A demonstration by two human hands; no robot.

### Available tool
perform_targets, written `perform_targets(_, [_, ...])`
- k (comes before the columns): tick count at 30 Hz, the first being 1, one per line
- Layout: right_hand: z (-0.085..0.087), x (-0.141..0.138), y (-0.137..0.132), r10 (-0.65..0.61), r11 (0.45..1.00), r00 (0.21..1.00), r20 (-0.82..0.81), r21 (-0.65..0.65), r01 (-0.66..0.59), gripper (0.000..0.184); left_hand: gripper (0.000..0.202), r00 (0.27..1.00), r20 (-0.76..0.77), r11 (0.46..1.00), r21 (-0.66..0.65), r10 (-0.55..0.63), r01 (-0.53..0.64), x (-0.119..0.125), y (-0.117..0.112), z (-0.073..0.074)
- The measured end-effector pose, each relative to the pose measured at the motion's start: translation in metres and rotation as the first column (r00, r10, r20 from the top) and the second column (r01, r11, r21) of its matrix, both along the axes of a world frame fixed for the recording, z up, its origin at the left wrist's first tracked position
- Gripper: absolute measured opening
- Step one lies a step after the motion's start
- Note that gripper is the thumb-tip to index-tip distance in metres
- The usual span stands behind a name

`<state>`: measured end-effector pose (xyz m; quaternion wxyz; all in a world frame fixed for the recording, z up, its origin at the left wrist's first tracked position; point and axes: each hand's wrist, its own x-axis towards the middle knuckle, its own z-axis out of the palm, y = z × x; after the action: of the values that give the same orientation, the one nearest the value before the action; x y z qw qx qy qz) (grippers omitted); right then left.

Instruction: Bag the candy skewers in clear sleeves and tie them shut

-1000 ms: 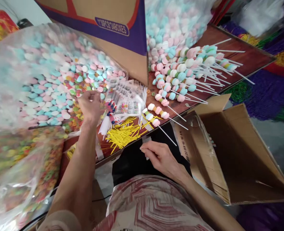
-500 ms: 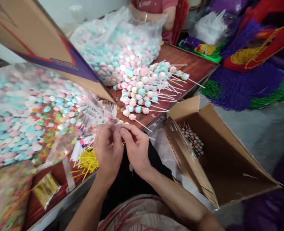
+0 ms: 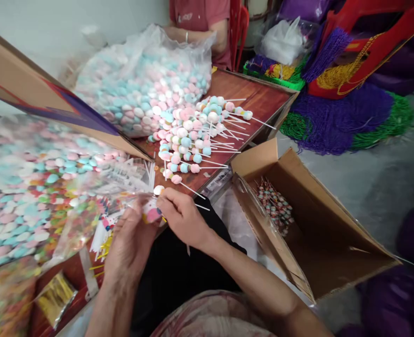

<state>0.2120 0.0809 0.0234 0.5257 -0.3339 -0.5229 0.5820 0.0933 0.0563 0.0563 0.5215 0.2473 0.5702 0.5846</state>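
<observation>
My left hand and my right hand meet just above the table's near edge. Both are closed on a pink marshmallow piece pinched between their fingertips; a white piece sits just above it. A thin white stick pokes out to the right of my right hand. A pile of finished marshmallow skewers lies on the brown table beyond my hands.
Large clear bags of pastel marshmallows stand at the back and left. An open cardboard box with wrapped skewers sits on the floor at right. Yellow twist ties lie by my left hand. Another person's arm shows at the back.
My left hand came back from the marshmallow bag to meet my right hand. Both now pinch a pink piece. The view has tilted up and swung right.
</observation>
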Motion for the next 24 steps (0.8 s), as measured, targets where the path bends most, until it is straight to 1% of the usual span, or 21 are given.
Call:
perform_targets(2, [0.000,0.008,0.001,0.041,0.997,0.999,0.005,-0.065,-0.041,0.028,0.026,1.000,-0.009,1.000,-0.016,-0.022,0.022,0.002,0.004,-0.002])
perform_targets(4, [0.000,0.013,-0.002,0.011,0.990,1.000,-0.029,-0.143,-0.015,0.029,0.025,1.000,-0.004,0.999,-0.035,-0.013,0.013,0.002,0.008,-0.006])
perform_targets(6, [0.002,0.011,-0.008,-0.044,0.981,0.996,-0.083,-0.190,0.027,0.027,0.026,1.000,0.031,1.000,-0.020,-0.001,0.002,0.001,0.011,-0.009])
perform_targets(9, [0.006,-0.001,-0.020,-0.124,0.974,0.987,-0.106,-0.200,0.101,0.018,0.030,0.996,0.094,1.000,0.016,-0.007,0.005,0.001,0.011,-0.014])
perform_targets(12, [0.004,-0.018,-0.025,-0.245,0.951,0.965,-0.097,-0.218,0.220,0.017,0.033,0.989,0.144,0.999,0.032,-0.027,0.023,0.002,0.008,-0.016])
perform_targets(15, [-0.002,-0.030,-0.022,-0.324,0.927,0.939,-0.113,-0.238,0.291,0.026,0.031,0.971,0.234,0.998,0.028,-0.055,0.050,-0.002,0.005,-0.016])
perform_targets(17, [-0.004,-0.035,-0.017,-0.322,0.928,0.943,-0.085,-0.227,0.297,0.032,0.030,0.947,0.316,0.998,-0.004,-0.056,0.061,-0.010,0.006,-0.016])
perform_targets(20, [-0.003,-0.042,-0.011,-0.287,0.933,0.958,-0.013,-0.231,0.276,0.036,0.027,0.915,0.404,0.996,-0.089,0.009,0.029,-0.030,0.013,-0.019])
perform_targets(24, [-0.002,-0.057,-0.005,-0.292,0.923,0.949,0.121,-0.223,0.313,0.040,0.021,0.862,0.473,0.978,-0.179,0.181,-0.107,-0.051,0.026,-0.028])
